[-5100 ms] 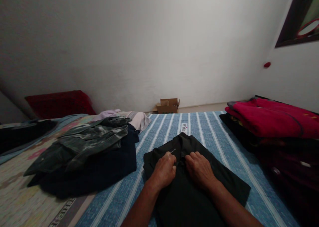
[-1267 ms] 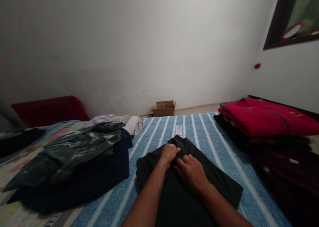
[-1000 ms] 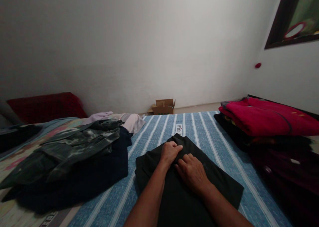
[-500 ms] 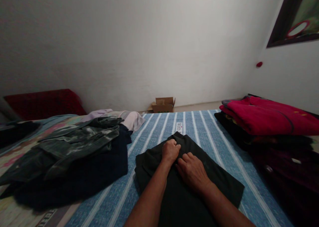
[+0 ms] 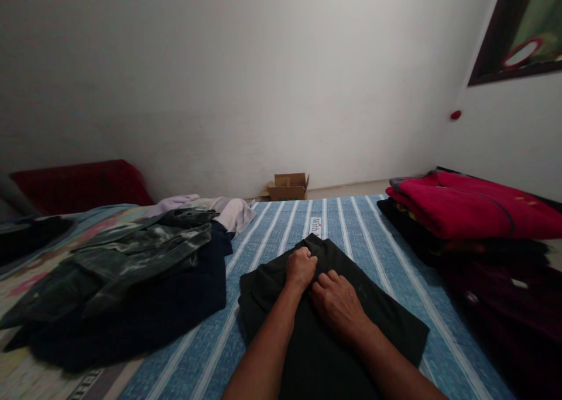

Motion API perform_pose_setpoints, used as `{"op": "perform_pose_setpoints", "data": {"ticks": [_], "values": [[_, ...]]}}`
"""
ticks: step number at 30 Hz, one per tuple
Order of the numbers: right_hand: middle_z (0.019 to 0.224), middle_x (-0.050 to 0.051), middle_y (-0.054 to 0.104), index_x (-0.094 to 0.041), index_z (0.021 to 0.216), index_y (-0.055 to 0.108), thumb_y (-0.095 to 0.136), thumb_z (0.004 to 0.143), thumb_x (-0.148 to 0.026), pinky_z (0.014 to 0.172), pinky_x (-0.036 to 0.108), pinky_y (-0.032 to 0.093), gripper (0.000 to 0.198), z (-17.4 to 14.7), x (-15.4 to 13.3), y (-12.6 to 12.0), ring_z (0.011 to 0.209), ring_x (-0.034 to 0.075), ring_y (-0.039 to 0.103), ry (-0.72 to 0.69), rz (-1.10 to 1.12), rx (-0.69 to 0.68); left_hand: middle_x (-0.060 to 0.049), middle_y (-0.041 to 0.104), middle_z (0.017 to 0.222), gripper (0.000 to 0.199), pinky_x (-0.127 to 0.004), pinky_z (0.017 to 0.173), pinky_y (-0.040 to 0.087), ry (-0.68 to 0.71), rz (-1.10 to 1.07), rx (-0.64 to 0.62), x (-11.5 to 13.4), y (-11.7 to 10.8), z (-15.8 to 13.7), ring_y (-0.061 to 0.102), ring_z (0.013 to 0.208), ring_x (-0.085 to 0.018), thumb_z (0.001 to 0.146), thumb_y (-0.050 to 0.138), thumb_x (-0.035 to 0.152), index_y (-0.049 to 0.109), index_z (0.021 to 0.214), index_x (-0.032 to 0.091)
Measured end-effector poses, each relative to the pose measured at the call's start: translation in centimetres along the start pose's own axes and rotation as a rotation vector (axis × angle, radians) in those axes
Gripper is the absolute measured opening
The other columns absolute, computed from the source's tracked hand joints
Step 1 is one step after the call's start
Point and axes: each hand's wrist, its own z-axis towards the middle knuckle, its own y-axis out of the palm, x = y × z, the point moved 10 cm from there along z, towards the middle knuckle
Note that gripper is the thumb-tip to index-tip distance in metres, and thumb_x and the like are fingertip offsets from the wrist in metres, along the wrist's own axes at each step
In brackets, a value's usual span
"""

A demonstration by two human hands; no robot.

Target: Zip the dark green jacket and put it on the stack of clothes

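Fingers of left hand (image 5: 301, 267) and right hand (image 5: 336, 301) curled, pinching dark folded shirt (image 5: 373, 324) near collar.

Dim indoor light, source not visible. White wall (image 5: 246, 78) brightest at centre-right, falling to grey at left. Bed (image 5: 377, 236) evenly lit, soft shadows only. Dark garment (image 5: 386, 324) and clothes pile (image 5: 132, 283) lose detail in shadow. No glare. Wide-angle distortion bends picture frame (image 5: 518, 37) and edges. Mild softness, grain throughout.
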Motion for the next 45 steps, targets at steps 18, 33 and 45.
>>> {"op": "perform_pose_setpoints", "data": {"ticks": [18, 33, 45], "values": [[0.081, 0.003, 0.059, -0.022, 0.082, 0.057, 0.05, 0.086, -0.015, 0.062, 0.031, 0.029, 0.011, 0.0, 0.1, -0.1, 0.079, 0.019, 0.048, 0.03, 0.02, -0.047, 0.003, 0.051, 0.057, 0.019, -0.023, 0.057, 0.031, -0.014, -0.01, 0.014, -0.2, 0.1, 0.1, 0.047, 0.058, -0.011, 0.071, 0.057, 0.019, 0.047, 0.055, 0.019], [0.089, 0.003, 0.059, -0.026, 0.093, 0.058, 0.045, 0.088, -0.016, 0.064, 0.031, 0.03, 0.017, 0.0, 0.2, -0.1, 0.084, 0.022, 0.047, 0.067, 0.045, -0.07, -0.001, 0.061, 0.067, 0.01, -0.024, 0.061, 0.033, -0.027, 0.043, -0.027, 0.1, 0.0, -0.1, 0.054, 0.066, -0.014, 0.073, 0.056, 0.018, 0.056, 0.063, 0.018], [0.089, 0.004, 0.059, -0.025, 0.093, 0.059, 0.046, 0.087, -0.017, 0.064, 0.031, 0.03, 0.016, 0.1, 0.0, -0.3, 0.084, 0.021, 0.047, 0.061, 0.039, -0.054, -0.003, 0.065, 0.07, 0.011, -0.025, 0.062, 0.035, -0.012, 0.079, -0.045, 0.0, 0.2, 0.2, 0.058, 0.07, -0.015, 0.074, 0.055, 0.02, 0.06, 0.065, 0.017]]}}
